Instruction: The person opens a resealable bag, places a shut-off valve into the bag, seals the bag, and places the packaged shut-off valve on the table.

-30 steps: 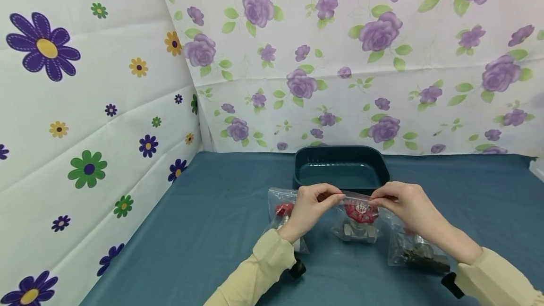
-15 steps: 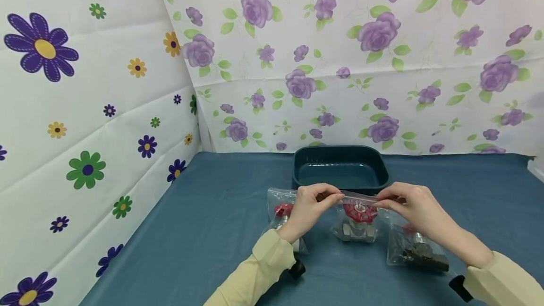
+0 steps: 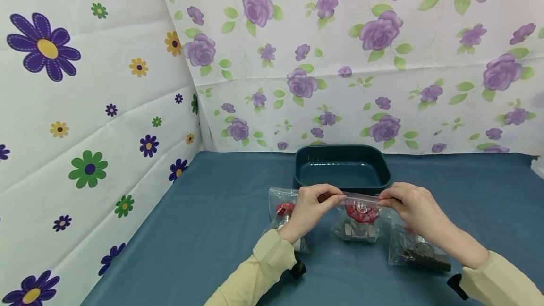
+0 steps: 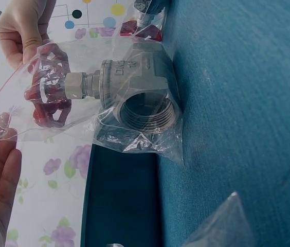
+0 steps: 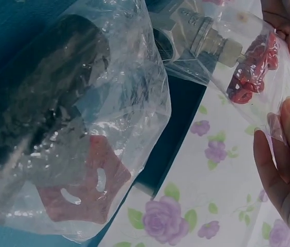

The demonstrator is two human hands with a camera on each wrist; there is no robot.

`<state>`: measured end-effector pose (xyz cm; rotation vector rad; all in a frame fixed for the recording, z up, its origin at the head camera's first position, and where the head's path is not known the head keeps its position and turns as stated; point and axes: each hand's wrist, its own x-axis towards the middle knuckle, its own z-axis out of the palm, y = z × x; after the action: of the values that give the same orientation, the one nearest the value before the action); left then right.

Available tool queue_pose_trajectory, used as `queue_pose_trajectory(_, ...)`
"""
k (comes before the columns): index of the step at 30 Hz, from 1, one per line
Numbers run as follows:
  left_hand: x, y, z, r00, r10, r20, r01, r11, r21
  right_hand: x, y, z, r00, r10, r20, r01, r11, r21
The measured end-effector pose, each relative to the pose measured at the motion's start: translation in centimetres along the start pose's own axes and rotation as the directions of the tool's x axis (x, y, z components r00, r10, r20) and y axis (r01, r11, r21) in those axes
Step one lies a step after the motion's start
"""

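A gate valve point(image 3: 360, 223) with a red handwheel and a silver threaded body stands upright inside a clear zip bag point(image 4: 91, 135). At the bag's top edge, my left hand point(image 3: 312, 209) pinches the left side between thumb and fingers. My right hand point(image 3: 418, 209) pinches the same edge further right. A red line runs along that edge in both wrist views. Partly behind my left hand and wrist lies another bagged valve point(image 3: 284, 209) with a red handle. Below my right forearm is a bagged dark valve point(image 3: 427, 255), whose red handle point(image 5: 86, 188) shows in the right wrist view.
A dark teal tray point(image 3: 342, 174) sits just beyond the hands on the blue tablecloth point(image 3: 212, 230). Flowered cloths hang as a back wall point(image 3: 272, 60) and a left wall point(image 3: 106, 89). Part of a white object point(image 3: 538, 168) shows at the right edge.
My right hand has slid a little to the right along the bag's top edge, still pinching it. My left hand and the bagged valves have stayed put.
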<state>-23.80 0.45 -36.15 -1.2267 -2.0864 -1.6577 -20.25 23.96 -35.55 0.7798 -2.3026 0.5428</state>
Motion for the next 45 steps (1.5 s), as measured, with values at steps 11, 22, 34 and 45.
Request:
queue_pose_trajectory(11, -0.08, 0.1, 0.05, 1.0, 0.007, -0.002, -0.007, 1.0, 0.007, -0.58, 0.4, -0.27, 0.997, 0.067, 0.04, -0.071, 0.993, 0.09)
queue_pose_trajectory(22, -0.17, -0.07, 0.06, 1.0, 0.001, -0.01, -0.001, 1.0, 0.002, -0.6, 0.55, -0.57, 0.995, 0.088, 0.057, -0.091, 0.993, 0.068)
queue_pose_trajectory(34, -0.19, 0.05, 0.2, 1.0, -0.012, -0.007, 0.012, 1.0, -0.005, -0.71, 0.56, -0.52, 0.999, 0.035, 0.005, -0.035, 0.998, 0.052)
queue_pose_trajectory(45, -0.27, -0.2, 0.36, 1.0, 0.014, 0.013, -0.013, 0.999, -0.039, -0.92, 0.51, -0.59, 0.973, 0.195, 0.119, -0.207, 0.974, 0.093)
